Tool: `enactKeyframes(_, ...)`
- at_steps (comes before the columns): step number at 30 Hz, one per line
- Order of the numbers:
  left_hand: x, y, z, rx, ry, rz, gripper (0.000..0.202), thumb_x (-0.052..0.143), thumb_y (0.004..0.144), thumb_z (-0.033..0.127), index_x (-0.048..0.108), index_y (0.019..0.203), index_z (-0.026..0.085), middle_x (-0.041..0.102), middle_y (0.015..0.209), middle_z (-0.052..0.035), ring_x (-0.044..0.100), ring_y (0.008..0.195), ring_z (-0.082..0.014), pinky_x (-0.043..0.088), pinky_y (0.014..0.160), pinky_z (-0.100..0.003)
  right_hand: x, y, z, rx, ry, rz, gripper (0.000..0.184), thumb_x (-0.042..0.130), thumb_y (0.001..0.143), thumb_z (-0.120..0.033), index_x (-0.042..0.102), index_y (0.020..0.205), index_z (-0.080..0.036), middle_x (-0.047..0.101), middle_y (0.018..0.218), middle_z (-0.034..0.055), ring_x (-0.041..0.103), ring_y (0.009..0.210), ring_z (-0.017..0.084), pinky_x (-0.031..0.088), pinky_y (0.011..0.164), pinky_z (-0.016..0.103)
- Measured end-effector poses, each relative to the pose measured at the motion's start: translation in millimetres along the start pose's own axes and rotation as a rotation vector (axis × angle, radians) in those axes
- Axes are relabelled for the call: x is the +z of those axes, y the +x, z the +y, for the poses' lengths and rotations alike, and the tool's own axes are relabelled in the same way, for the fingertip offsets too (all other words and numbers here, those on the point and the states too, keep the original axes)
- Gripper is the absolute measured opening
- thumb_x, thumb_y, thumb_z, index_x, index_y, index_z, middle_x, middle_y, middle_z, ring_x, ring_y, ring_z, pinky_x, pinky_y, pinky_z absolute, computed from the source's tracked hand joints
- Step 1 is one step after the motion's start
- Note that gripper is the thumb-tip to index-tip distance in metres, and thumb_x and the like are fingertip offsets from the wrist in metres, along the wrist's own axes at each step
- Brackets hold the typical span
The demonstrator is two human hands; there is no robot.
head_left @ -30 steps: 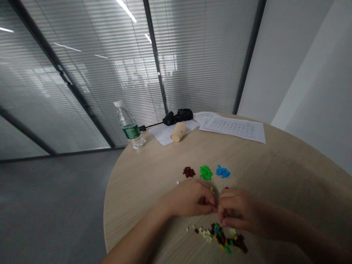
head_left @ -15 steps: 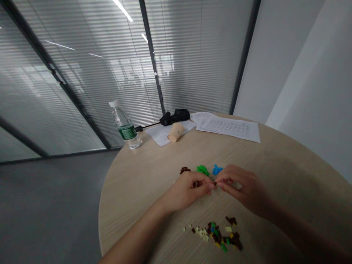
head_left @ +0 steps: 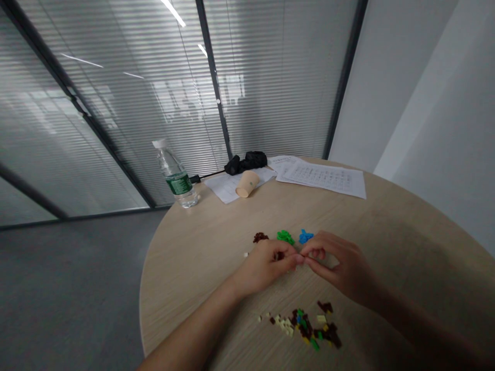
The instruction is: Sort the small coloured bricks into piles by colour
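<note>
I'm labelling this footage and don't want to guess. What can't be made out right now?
All in the head view:
Between left hand and right hand: any piece there is too small, covered by fingers.
Blue pieces: partly hidden by the right hand.
Papers: print too small to read.
Bottle label: wording too small.
Table: near side cut off by the bottom edge.

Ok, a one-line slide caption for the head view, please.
Left hand and right hand close together near brown pile, green pile and blue pile; mixed pieces nearer the camera.
</note>
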State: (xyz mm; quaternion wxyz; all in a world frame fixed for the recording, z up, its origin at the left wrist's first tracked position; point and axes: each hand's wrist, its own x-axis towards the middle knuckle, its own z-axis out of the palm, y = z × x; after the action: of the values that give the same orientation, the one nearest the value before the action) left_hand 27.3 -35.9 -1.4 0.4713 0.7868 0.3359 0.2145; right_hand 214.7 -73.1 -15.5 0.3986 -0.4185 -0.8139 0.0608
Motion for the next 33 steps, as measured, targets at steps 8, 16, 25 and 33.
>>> enactKeyframes(8,-11.0,1.3,-0.9,0.052,0.169,0.017,0.022,0.046,0.084,0.026,0.059,0.071,0.014,0.049,0.061,0.0032,0.042,0.057,-0.0086,0.032,0.054,-0.02,1.5,-1.5,1.2,-0.003,-0.022,-0.04,0.014,0.051,0.085,-0.016,0.063,0.092,-0.019,0.064,0.072,0.0025,0.057,0.067,0.014,0.045,0.067,0.026)
enactKeyframes(16,-51.0,-2.7,-9.1,-0.08,0.921,0.199,0.022,0.046,0.086,0.027,0.066,0.081,0.018,0.061,0.081,-0.0036,0.054,0.074,-0.0159,0.039,0.064,-0.025,-4.9,-2.0,8.7,0.013,-0.027,-0.131,0.018,0.05,0.082,-0.018,0.061,0.096,-0.019,0.069,0.089,0.0063,0.059,0.067,0.014,0.048,0.069,0.028)
enactKeyframes(25,-52.4,-1.0,-19.8,-0.193,1.03,0.184,0.02,0.05,0.084,0.03,0.065,0.079,0.019,0.062,0.082,-0.0037,0.057,0.074,-0.0154,0.037,0.059,-0.023,-4.3,-3.1,9.6,0.022,-0.025,-0.258,0.017,0.049,0.083,-0.017,0.062,0.093,-0.019,0.069,0.092,0.0073,0.062,0.086,0.018,0.046,0.079,0.031)
enactKeyframes(33,-51.8,1.3,-20.2,-0.214,1.021,0.179,0.02,0.052,0.084,0.033,0.064,0.077,0.018,0.062,0.082,-0.004,0.057,0.076,-0.017,0.036,0.059,-0.025,-13.1,-3.5,10.1,0.094,-0.015,-0.503,0.008,0.056,0.078,-0.016,0.064,0.08,-0.017,0.065,0.074,0.0029,0.057,0.065,0.014,0.042,0.062,0.026)
